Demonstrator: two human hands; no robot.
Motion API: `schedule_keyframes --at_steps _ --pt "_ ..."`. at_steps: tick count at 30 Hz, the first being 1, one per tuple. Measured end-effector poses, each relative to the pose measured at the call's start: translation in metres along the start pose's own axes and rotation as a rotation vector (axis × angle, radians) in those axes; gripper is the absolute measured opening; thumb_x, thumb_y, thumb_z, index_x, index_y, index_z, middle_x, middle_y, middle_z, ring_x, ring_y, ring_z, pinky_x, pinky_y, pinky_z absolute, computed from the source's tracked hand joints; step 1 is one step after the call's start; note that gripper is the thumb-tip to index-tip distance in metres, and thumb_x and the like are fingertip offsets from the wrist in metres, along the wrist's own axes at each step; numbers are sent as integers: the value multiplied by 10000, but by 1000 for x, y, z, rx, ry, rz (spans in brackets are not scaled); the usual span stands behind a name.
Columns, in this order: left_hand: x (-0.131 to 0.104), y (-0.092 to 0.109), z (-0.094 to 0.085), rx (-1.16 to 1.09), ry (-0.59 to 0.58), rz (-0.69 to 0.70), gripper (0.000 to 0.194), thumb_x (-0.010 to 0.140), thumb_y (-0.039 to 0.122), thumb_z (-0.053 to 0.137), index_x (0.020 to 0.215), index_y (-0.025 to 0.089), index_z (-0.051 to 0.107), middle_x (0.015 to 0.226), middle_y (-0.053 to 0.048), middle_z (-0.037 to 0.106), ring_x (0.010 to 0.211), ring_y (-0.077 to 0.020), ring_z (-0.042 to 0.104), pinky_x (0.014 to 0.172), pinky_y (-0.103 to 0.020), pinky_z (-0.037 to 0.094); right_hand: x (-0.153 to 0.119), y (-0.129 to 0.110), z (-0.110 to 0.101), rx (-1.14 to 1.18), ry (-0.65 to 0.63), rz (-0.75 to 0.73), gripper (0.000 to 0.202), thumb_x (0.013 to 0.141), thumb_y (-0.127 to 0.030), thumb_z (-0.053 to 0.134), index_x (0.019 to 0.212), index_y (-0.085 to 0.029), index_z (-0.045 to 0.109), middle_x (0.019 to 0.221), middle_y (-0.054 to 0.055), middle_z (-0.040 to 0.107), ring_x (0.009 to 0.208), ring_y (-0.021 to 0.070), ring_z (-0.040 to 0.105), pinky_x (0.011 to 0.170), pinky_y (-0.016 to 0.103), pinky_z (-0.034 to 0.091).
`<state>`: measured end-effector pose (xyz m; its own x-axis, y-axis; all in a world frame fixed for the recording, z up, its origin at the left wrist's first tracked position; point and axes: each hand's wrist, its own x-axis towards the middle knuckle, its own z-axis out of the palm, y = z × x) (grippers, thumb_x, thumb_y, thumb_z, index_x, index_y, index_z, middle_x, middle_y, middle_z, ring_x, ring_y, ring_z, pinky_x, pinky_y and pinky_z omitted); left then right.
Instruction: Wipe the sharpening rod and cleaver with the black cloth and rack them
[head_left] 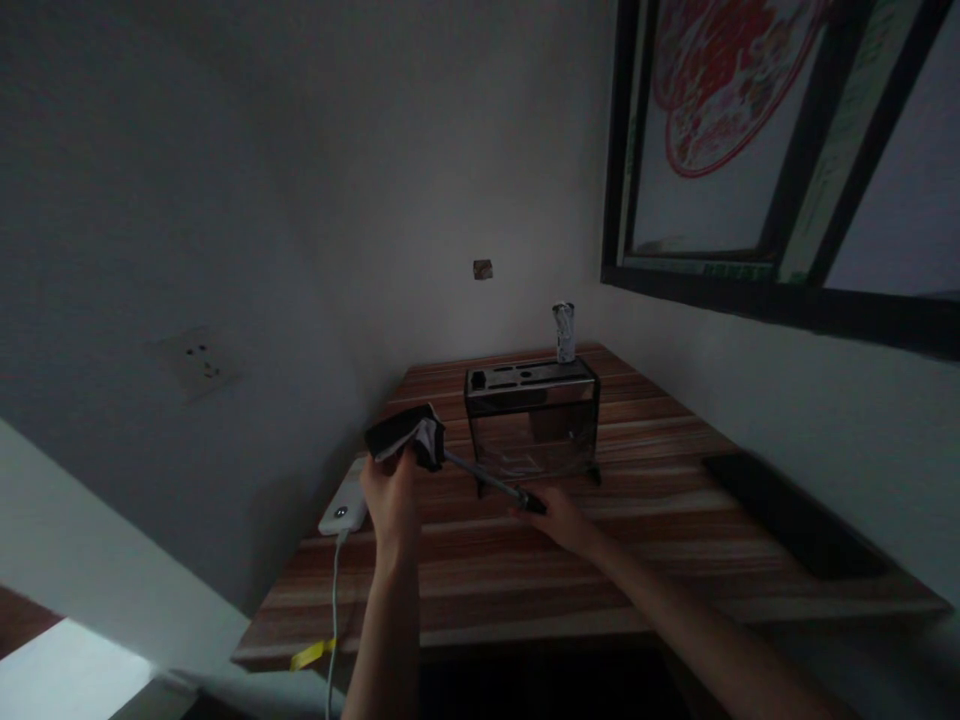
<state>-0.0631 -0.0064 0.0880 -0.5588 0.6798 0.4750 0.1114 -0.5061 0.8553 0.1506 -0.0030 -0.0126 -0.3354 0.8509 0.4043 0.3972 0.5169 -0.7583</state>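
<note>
My left hand (390, 490) is closed around a small black piece with a pale, crumpled-looking underside (401, 430), raised above the left part of the table. My right hand (559, 518) grips the dark handle of a long, thin-shafted screwdriver (487, 476). Its shaft points up and left, and its far end meets the black piece or passes behind its edge; the tip is hidden. Just behind the hands stands a clear-walled rack (532, 425) with a black frame and a slotted top. A silvery patterned cylinder (565, 333) stands upright at the rack's right end.
White power bank (346, 497) with a pale cable (334, 600) lies at the wood-grain table's (645, 540) left edge. Yellow tape (311, 655) sticks to the front left edge. A flat black slab (787, 510) lies right. Walls close in left and behind; a framed picture (720, 130) hangs right.
</note>
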Motion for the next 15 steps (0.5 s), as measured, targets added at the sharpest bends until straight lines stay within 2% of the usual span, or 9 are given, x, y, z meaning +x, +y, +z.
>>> schedule_keyframes --at_steps 5,8,15 --pt "-6 5 -1 87 -60 28 226 643 294 608 762 105 644 699 -30 663 710 -175 608 629 -237 456 -1 0 -1 -6 -1 23 298 761 -423 554 659 -144 572 620 -23 508 584 115 442 549 207 333" --pt "-12 5 1 89 -107 34 239 648 290 598 793 107 650 741 -41 675 740 -191 617 657 -253 464 0 2 -1 -6 3 21 291 758 -407 557 635 -143 561 599 -29 484 571 111 431 544 207 327" --pt "-34 -2 10 71 -217 -54 224 656 273 604 787 95 640 733 -60 681 732 -196 623 649 -248 465 0 4 -1 41 0 15 260 761 -385 557 668 -143 573 629 -30 501 596 117 451 572 214 349"
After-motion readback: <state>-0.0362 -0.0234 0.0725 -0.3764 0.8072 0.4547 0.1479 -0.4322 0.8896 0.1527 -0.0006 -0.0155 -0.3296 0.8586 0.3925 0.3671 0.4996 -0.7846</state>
